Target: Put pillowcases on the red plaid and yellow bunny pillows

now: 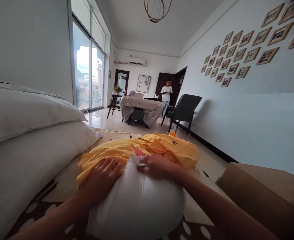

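A plump white pillow [139, 203] lies in front of me, its far corner pointing at the yellow pillowcase [107, 150]. My right hand [156, 166] pinches that corner between thumb and fingers. To the left of the pillow, my left hand [106, 171] has its fingers curled over the near edge of the pillowcase and grips the cloth. The pillowcase is spread out and crumpled, with a red printed patch near the pillow's corner. Whether the corner is inside the case's opening I cannot tell.
Two stacked white pillows [37, 143] rise at the left. A brown cardboard box [259, 190] stands at the right, on the far side of the patterned bedding [49, 193]. Farther off are a plastic-draped table [142, 103], a dark chair [186, 106] and a standing person [166, 93].
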Action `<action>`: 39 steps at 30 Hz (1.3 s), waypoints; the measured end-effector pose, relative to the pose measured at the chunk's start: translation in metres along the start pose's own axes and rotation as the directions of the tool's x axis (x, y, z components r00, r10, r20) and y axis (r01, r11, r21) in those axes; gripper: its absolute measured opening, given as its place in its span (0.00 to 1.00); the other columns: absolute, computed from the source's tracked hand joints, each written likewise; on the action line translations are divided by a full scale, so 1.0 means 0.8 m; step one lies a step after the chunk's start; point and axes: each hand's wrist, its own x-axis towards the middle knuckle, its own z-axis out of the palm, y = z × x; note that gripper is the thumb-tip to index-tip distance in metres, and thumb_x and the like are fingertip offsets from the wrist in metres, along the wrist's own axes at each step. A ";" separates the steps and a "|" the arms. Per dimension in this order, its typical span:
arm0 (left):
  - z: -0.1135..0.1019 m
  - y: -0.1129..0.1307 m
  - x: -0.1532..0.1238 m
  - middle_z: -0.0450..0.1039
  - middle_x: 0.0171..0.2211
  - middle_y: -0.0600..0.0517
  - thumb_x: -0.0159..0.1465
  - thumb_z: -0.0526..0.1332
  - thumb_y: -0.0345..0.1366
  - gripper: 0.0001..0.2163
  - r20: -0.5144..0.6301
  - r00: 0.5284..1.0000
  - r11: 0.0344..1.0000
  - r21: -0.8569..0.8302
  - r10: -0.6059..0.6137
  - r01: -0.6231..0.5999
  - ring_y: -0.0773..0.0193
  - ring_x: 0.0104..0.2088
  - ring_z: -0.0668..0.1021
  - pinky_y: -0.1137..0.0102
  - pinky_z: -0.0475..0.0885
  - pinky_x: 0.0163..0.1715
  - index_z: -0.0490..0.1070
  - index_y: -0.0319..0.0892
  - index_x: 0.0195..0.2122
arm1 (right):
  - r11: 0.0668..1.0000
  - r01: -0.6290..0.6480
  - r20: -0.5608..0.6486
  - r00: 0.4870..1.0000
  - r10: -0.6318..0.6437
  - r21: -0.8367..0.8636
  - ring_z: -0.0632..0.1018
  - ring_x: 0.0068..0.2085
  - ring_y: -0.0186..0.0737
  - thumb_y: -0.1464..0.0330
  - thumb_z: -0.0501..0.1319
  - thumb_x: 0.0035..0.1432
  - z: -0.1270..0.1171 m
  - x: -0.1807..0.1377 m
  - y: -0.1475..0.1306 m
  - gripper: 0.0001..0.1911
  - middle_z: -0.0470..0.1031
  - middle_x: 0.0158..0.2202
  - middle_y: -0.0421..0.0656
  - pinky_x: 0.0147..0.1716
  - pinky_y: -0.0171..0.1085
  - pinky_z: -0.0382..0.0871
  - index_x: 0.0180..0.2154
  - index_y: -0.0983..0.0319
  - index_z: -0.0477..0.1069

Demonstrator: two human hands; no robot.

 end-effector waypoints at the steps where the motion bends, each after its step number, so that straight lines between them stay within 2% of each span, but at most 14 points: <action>1: 0.003 -0.002 0.005 0.71 0.41 0.46 0.66 0.52 0.31 0.08 -0.064 0.998 1.000 0.005 -0.016 0.017 0.52 0.44 0.72 0.57 0.66 0.44 0.70 0.40 0.40 | 1.000 0.001 0.012 1.000 -0.002 0.005 0.76 0.44 0.44 0.60 0.53 0.62 -0.001 0.005 0.001 0.15 0.77 0.44 0.47 0.38 0.36 0.63 0.41 0.61 0.74; 4: 0.016 -0.007 0.029 0.72 0.36 0.49 0.64 0.53 0.31 0.07 -0.159 0.982 0.984 -0.165 -0.101 0.075 0.57 0.39 0.71 0.63 0.63 0.38 0.70 0.41 0.35 | 0.998 -0.012 0.048 0.999 0.015 -0.055 0.76 0.42 0.45 0.60 0.53 0.62 0.004 0.013 -0.007 0.15 0.78 0.42 0.47 0.35 0.37 0.63 0.40 0.61 0.75; 7: 0.030 -0.012 0.058 0.67 0.22 0.55 0.58 0.55 0.31 0.08 -0.093 0.943 0.853 -0.461 -0.321 0.245 0.66 0.25 0.65 0.68 0.55 0.27 0.62 0.42 0.21 | 0.990 0.002 0.080 0.997 0.010 -0.141 0.77 0.43 0.47 0.61 0.53 0.62 0.014 0.016 -0.029 0.16 0.78 0.42 0.47 0.34 0.37 0.62 0.40 0.61 0.76; 9: 0.038 -0.017 0.072 0.63 0.18 0.56 0.56 0.56 0.33 0.10 -0.035 0.912 0.766 -0.557 -0.408 0.321 0.67 0.22 0.62 0.69 0.53 0.25 0.59 0.42 0.19 | 0.984 0.011 0.104 0.994 0.008 -0.179 0.77 0.43 0.47 0.61 0.53 0.62 0.018 0.020 -0.044 0.16 0.78 0.43 0.47 0.33 0.38 0.63 0.41 0.61 0.76; 13: 0.048 -0.026 0.080 0.63 0.20 0.56 0.55 0.55 0.38 0.09 -0.004 0.904 0.707 -0.624 -0.428 0.332 0.67 0.25 0.63 0.70 0.56 0.28 0.61 0.41 0.21 | 0.981 -0.002 0.124 0.992 0.027 -0.194 0.77 0.44 0.48 0.63 0.53 0.61 0.020 0.036 -0.059 0.16 0.77 0.45 0.48 0.35 0.39 0.65 0.43 0.63 0.75; 16: 0.047 -0.024 0.074 0.62 0.20 0.57 0.55 0.53 0.38 0.09 -0.003 0.901 0.684 -0.652 -0.434 0.327 0.67 0.25 0.63 0.71 0.56 0.28 0.57 0.42 0.21 | 0.979 -0.075 0.066 0.994 0.089 -0.189 0.77 0.44 0.49 0.64 0.53 0.60 0.023 0.046 -0.056 0.17 0.77 0.44 0.50 0.36 0.40 0.67 0.43 0.63 0.75; 20: 0.032 -0.005 0.063 0.60 0.19 0.58 0.56 0.52 0.36 0.09 -0.012 0.888 0.677 -0.652 -0.460 0.342 0.67 0.24 0.62 0.71 0.55 0.27 0.55 0.43 0.21 | 0.977 -0.152 -0.057 0.988 0.145 -0.149 0.78 0.42 0.48 0.64 0.54 0.57 0.032 0.044 -0.045 0.16 0.78 0.41 0.50 0.34 0.40 0.67 0.41 0.63 0.76; 22: 0.023 0.009 0.056 0.62 0.20 0.57 0.58 0.51 0.36 0.09 0.005 0.896 0.702 -0.620 -0.443 0.350 0.66 0.25 0.64 0.70 0.55 0.28 0.55 0.43 0.22 | 0.975 -0.186 -0.107 0.979 0.173 -0.123 0.78 0.40 0.47 0.65 0.55 0.56 0.036 0.038 -0.040 0.14 0.79 0.39 0.49 0.31 0.38 0.65 0.39 0.62 0.76; 25: 0.012 0.030 0.047 0.68 0.23 0.54 0.61 0.50 0.35 0.07 0.020 0.933 0.828 -0.454 -0.360 0.329 0.62 0.26 0.69 0.68 0.55 0.29 0.58 0.44 0.26 | 0.966 -0.250 -0.188 0.954 0.234 -0.068 0.78 0.36 0.45 0.66 0.54 0.55 0.043 0.028 -0.036 0.12 0.79 0.35 0.47 0.27 0.37 0.60 0.33 0.61 0.76; 28: 0.008 0.046 0.038 0.74 0.28 0.50 0.63 0.49 0.33 0.07 0.017 0.969 0.944 -0.223 -0.245 0.242 0.56 0.29 0.75 0.66 0.55 0.29 0.63 0.44 0.30 | 0.952 -0.305 -0.268 0.919 0.289 -0.017 0.78 0.31 0.42 0.66 0.54 0.55 0.053 0.017 -0.035 0.13 0.79 0.30 0.46 0.24 0.38 0.53 0.29 0.61 0.76; 32: 0.004 0.056 0.029 0.76 0.32 0.49 0.64 0.47 0.30 0.09 0.036 0.989 0.982 -0.125 -0.141 0.144 0.52 0.33 0.78 0.65 0.58 0.30 0.66 0.44 0.35 | 0.942 -0.334 -0.345 0.880 0.327 0.041 0.77 0.28 0.40 0.63 0.54 0.58 0.062 -0.003 -0.033 0.15 0.78 0.28 0.46 0.23 0.38 0.51 0.25 0.61 0.74; 34: -0.001 0.058 0.026 0.76 0.32 0.48 0.64 0.47 0.30 0.09 0.071 0.988 0.982 -0.122 -0.139 0.147 0.51 0.34 0.78 0.65 0.60 0.30 0.66 0.44 0.36 | 0.935 -0.352 -0.358 0.868 0.346 0.049 0.77 0.30 0.41 0.62 0.52 0.60 0.062 -0.011 -0.034 0.16 0.78 0.29 0.46 0.24 0.38 0.52 0.27 0.61 0.74; 36: -0.007 0.059 0.025 0.76 0.31 0.48 0.64 0.48 0.31 0.08 0.107 0.981 0.976 -0.130 -0.163 0.177 0.51 0.34 0.78 0.64 0.60 0.30 0.66 0.43 0.35 | 0.923 -0.383 -0.367 0.854 0.369 0.038 0.78 0.31 0.43 0.62 0.52 0.61 0.061 -0.015 -0.037 0.15 0.79 0.30 0.47 0.24 0.38 0.55 0.37 0.63 0.74; 39: -0.011 0.061 0.026 0.76 0.31 0.49 0.65 0.48 0.33 0.07 0.098 0.977 0.961 -0.187 -0.187 0.203 0.51 0.33 0.78 0.65 0.60 0.30 0.64 0.44 0.32 | 0.924 -0.381 -0.378 0.859 0.345 -0.025 0.79 0.31 0.46 0.66 0.54 0.58 0.057 -0.010 -0.043 0.21 0.78 0.30 0.48 0.24 0.37 0.58 0.53 0.67 0.64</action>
